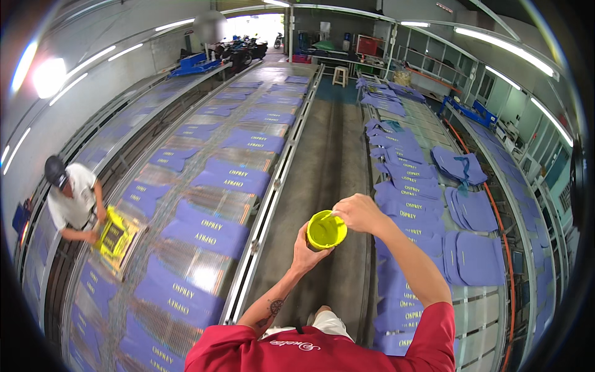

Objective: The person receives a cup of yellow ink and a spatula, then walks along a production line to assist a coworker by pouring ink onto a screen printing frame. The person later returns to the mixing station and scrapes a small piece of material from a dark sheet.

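My left hand point(305, 253) is wrapped round the side of a small bright yellow tub point(342, 239), holding it up over the aisle. Inside the tub is thick yellow-green ink point(324, 234). At the tub's right rim my right hand point(357, 214) is closed on a yellow-coated stirring stick point(336, 215), whose lower end goes into the tub. Left of me, purple fabric pieces point(207, 224) with yellow print lie spread on a long printing table point(207, 273). More purple printed pieces point(409, 204) overlap in rows on the table to my right.
A co-worker point(77, 195) in a white shirt and dark cap handles a yellow-inked screen frame point(116, 239) on the left table. Metal rails point(273, 186) edge the aisle point(328, 149). At its far end stands a stool point(340, 76). An orange hose point(496, 211) runs along the right table.
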Available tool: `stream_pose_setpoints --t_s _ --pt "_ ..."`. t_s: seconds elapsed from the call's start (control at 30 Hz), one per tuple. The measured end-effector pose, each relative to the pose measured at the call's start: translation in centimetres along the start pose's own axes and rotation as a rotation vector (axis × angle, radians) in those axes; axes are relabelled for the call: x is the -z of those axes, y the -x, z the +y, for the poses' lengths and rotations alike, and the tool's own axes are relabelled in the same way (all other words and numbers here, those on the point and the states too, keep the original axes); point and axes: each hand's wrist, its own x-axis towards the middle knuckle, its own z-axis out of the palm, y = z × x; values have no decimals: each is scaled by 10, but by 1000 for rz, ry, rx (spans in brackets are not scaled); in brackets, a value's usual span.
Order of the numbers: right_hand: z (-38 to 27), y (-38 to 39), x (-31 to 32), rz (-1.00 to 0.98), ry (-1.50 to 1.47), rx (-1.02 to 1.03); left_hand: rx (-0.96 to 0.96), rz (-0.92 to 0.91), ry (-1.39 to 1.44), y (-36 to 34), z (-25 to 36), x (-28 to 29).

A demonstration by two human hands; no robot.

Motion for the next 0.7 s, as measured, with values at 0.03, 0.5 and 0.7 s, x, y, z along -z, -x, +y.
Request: stream_pose_setpoints --t_s 0.03,0.5,0.7 --pt "27 -18 -2 -21 -26 18 3 -17 -2 -34 -16 -10" --pt "476 -323 -29 -19 60 -5 -124 76 -110 -509 -223 -120" --pt "636 -429 -52 3 -50 89 -59 31 -70 -699 -313 -173"
